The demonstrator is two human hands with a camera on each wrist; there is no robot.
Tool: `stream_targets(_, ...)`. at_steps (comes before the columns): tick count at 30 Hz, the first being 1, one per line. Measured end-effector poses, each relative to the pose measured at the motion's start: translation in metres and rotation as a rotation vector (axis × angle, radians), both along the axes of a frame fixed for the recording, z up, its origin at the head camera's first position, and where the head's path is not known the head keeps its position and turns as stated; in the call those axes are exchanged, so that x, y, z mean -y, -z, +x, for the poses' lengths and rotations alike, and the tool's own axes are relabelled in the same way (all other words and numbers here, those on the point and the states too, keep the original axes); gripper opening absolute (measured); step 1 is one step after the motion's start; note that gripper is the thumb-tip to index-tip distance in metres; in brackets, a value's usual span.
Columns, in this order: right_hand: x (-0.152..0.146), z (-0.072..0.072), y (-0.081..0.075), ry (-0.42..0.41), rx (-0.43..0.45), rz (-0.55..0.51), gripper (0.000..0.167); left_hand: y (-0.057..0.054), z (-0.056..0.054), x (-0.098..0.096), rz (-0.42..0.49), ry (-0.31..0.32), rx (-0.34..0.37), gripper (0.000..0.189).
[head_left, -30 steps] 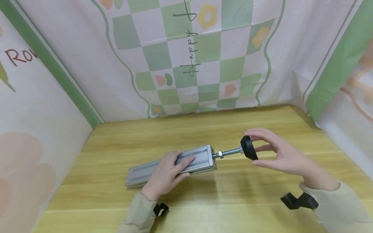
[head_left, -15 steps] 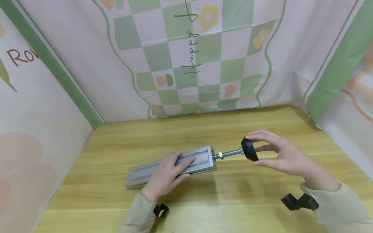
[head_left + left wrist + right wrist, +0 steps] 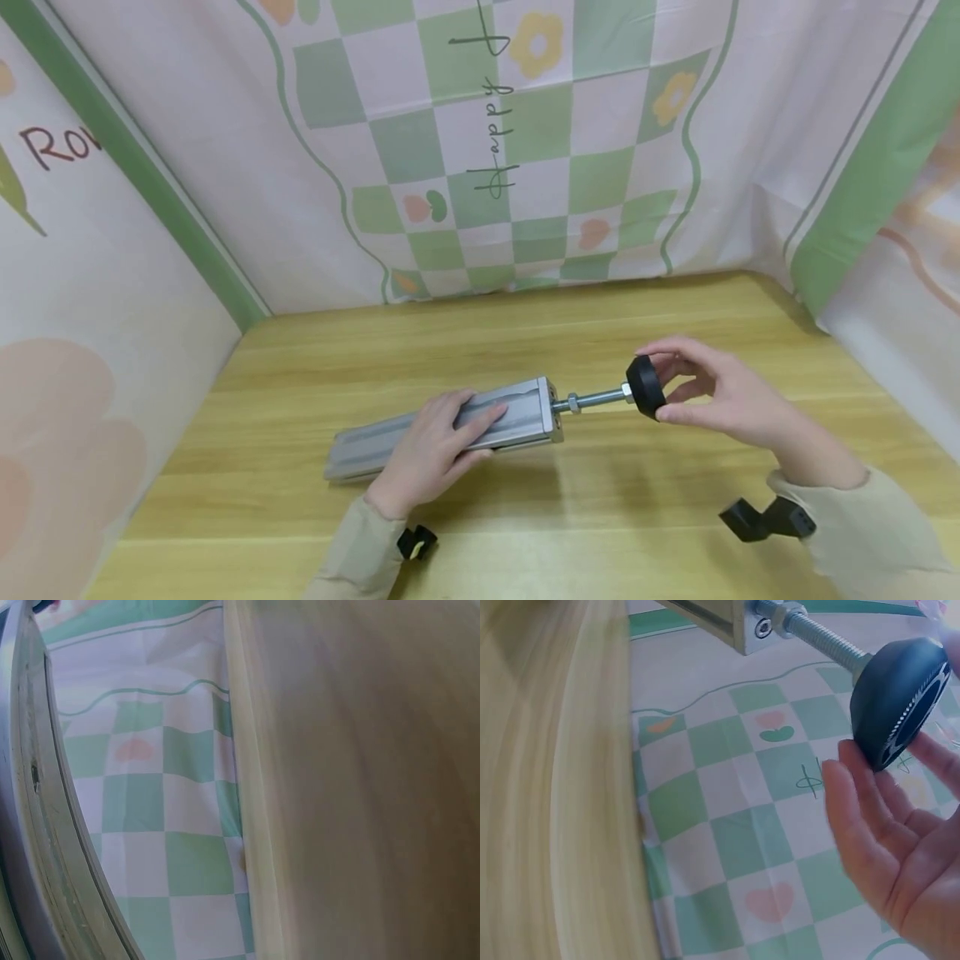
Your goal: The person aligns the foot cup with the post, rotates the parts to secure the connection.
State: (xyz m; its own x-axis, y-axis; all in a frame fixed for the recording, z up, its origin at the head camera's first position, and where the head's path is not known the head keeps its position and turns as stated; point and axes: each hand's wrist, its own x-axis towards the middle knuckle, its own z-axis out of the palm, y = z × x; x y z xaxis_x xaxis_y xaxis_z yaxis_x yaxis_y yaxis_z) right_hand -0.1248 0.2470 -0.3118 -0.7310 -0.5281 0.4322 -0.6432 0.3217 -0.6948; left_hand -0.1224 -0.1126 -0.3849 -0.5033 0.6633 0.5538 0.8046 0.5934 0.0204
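A silver-grey aluminium profile [image 3: 510, 410] lies at a slant across the middle of the head view. My left hand [image 3: 435, 450] grips it, with one finger stretched along its top face and the thumb at the near side. From its right end projects a threaded rod [image 3: 602, 397] carrying a hex nut [image 3: 573, 403]. A black round levelling foot [image 3: 645, 388] sits at the rod's outer end. The fingers and thumb of my right hand [image 3: 712, 387] hold its rim. In the right wrist view, the underside of the levelling foot [image 3: 904, 701] shows a ridged ring.
Below the work is a wooden tabletop [image 3: 585, 533]; the wrist views show a space between it and the profile. A checkered cloth [image 3: 480, 225] hangs along the back edge, and more printed cloth [image 3: 135, 275] hangs at the left. Each sleeve bears a small black camera mount.
The fingers of my right hand have shifted round the levelling foot's rim. The foot has moved slightly right, and the hex nut shows a different face. My left hand keeps its grip.
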Motion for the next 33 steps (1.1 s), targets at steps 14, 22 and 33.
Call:
stream_targets(14, 0.011, 0.0, 0.0, 0.167, 0.299, 0.063, 0.006, 0.0, 0.0, 0.0, -0.008, -0.004, 0.023, 0.056)
stream_targets(22, 0.011, -0.001, -0.001, 0.183, 0.339, 0.068, 0.013, 0.0, 0.0, -0.001, -0.019, -0.015, 0.038, 0.052)
stream_targets(33, -0.002, 0.001, 0.001, -0.126, -0.126, 0.047, 0.079, -0.002, 0.0, 0.0, -0.002, -0.013, 0.046, 0.051)
